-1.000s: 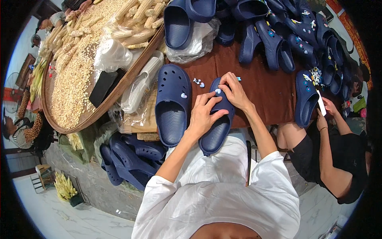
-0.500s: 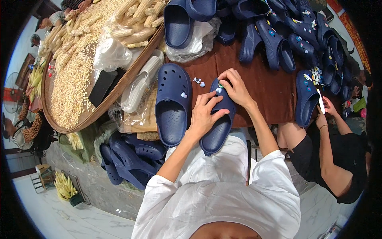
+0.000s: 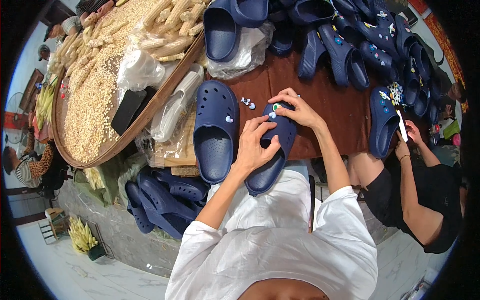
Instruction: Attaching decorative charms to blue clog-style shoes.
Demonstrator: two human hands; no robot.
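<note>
A navy clog point(image 3: 270, 170) lies tilted in front of me at the table's edge, its heel toward my lap. My left hand point(image 3: 256, 150) holds it from the left, fingertips near a pale blue heart charm point(image 3: 272, 115) and thumb spread over the opening. At the toe, the thumb and index finger of my right hand point(image 3: 300, 111) pinch at a round green-and-white charm point(image 3: 276, 107). Whether that charm is in a hole I cannot tell. A matching clog point(image 3: 216, 130) to the left bears a heart charm point(image 3: 229, 119). Several loose charms point(image 3: 247, 103) lie between the clogs.
A large woven tray point(image 3: 172, 82) of corn kernels and cobs stands at left. Many navy clogs crowd the table's back; others point(image 3: 165, 200) are stacked low at left. Bagged pale shoes point(image 3: 175, 107) lie by the tray. At right, another person's hands point(image 3: 406, 137) work beside a decorated clog point(image 3: 383, 122).
The clog under my hands has turned slightly, its heel swinging left. My right index finger has stretched leftward past the toe, and the green charm shows more clearly.
</note>
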